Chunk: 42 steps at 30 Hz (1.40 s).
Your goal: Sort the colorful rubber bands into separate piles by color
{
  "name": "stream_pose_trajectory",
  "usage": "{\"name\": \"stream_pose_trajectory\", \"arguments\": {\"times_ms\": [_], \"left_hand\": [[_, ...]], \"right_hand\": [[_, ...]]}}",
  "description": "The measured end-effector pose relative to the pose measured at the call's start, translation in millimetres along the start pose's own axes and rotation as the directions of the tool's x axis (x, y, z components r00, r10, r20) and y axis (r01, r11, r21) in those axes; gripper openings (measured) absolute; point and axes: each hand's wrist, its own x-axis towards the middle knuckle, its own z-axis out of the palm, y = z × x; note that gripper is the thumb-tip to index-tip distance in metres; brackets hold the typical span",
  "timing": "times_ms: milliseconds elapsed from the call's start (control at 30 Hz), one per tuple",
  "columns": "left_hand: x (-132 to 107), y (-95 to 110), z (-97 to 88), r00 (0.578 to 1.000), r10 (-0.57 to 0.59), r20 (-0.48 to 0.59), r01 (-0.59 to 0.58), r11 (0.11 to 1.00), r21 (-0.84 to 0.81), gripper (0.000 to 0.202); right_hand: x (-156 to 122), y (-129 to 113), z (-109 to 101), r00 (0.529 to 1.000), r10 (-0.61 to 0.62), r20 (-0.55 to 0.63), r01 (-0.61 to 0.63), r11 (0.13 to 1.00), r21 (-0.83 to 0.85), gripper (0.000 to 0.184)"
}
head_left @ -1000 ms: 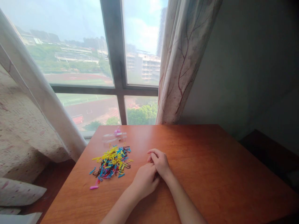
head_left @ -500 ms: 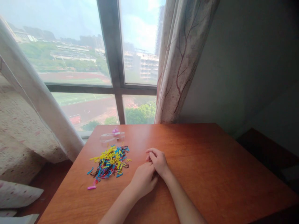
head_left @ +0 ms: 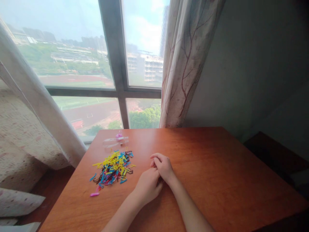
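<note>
The fingers of the right hand are loosely bent and laid over the left hand, whose own fingers are mostly covered; whether anything is held between the two cannot be told. Over the last second the clasp is unchanged and only the view shifts slightly; in my judgement, no handling is under way. To the left of the hands and apart from them, a pile of small looped pieces sits loose on the wooden table. Yellow is uppermost, with blue and dark ones mixed through and pink and red showing low on the near side; a few strays lie around it, and a bright pink piece marks the near edge. Behind the pile rests a clear object with a purple-pink part, not identifiable; past the table stands a window between curtains
</note>
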Motion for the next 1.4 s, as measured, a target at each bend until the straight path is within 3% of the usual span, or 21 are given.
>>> {"name": "stream_pose_trajectory", "arguments": {"times_ms": [1400], "left_hand": [[0.3, 1.0, -0.5, 1.000, -0.015, -0.003, 0.015, 1.000, -0.001, 0.017]], "right_hand": [[0.6, 1.5, -0.7, 1.000, -0.013, -0.001, 0.012, 1.000, -0.022, 0.023]]}}
